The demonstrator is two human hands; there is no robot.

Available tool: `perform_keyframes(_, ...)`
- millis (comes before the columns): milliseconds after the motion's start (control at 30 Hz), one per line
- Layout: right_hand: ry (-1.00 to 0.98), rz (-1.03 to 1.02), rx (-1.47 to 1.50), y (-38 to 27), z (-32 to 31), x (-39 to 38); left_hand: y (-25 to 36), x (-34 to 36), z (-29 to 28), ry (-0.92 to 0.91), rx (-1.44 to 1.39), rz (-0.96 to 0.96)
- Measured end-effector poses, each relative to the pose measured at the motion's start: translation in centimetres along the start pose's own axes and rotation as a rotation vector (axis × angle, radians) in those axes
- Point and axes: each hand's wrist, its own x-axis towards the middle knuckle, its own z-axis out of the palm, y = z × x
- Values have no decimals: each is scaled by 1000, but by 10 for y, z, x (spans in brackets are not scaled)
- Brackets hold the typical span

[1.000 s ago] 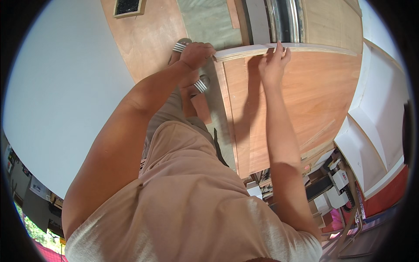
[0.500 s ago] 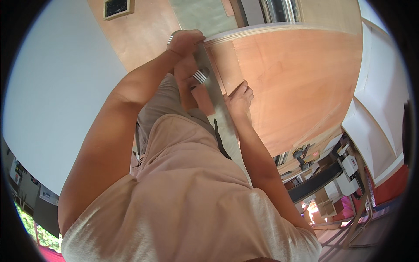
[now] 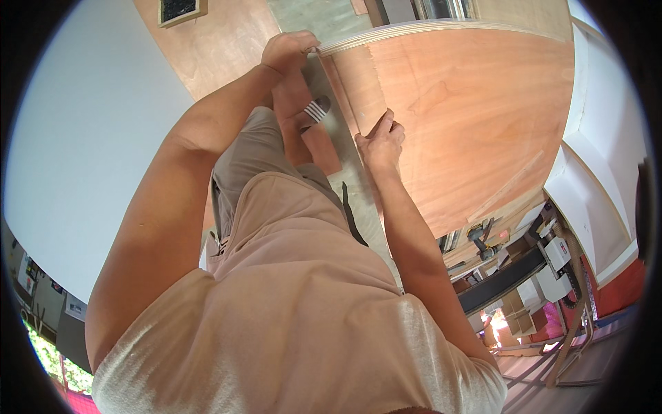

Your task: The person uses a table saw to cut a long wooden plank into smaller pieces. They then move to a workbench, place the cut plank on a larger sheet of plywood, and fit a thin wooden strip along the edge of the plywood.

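Observation:
A large reddish plywood panel [image 3: 469, 117] lies to the right of my legs, with a paler band along its near left side. At its far left corner my left hand [image 3: 289, 50] is closed, fingers bent round the corner. My right hand [image 3: 381, 146] rests on the panel's left edge, lower down, its thumb by the edge and its fingers curled over the pale band. A thin dark shape shows between thumb and fingers; whether it is an object or shadow I cannot make out.
A big pale board [image 3: 89, 131] fills the left. Beyond stands a small wooden frame with a dark inside [image 3: 181, 10]. My sandalled foot [image 3: 316, 112] is beside the panel. A cordless drill [image 3: 483, 241] lies at the lower right, near white shelving [image 3: 607, 172].
The view has shifted slightly, so the panel and both hands sit a little higher in the picture. Both hands stay at the panel. The other sandal is now hidden behind my left hand.

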Motion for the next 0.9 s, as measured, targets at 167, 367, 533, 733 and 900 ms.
perform_keyframes(167, 3, 0, -4, -1, 1, -1, -1, 1, 0, -55, 59, -13)
perform_keyframes(367, -16, 29, -17, -3, 1, 0, -3, 1, -1, -34, 16, 31)
perform_keyframes(533, -32, 31, -16, -6, -2, -1, -3, 0, 0, -71, -13, -10)
perform_keyframes(733, -42, 31, -18, -6, -4, -1, -4, -2, 2, -44, -102, -36)
perform_keyframes(900, -41, 14, -25, -5, -2, -1, -5, -2, 4, -27, -132, -44)
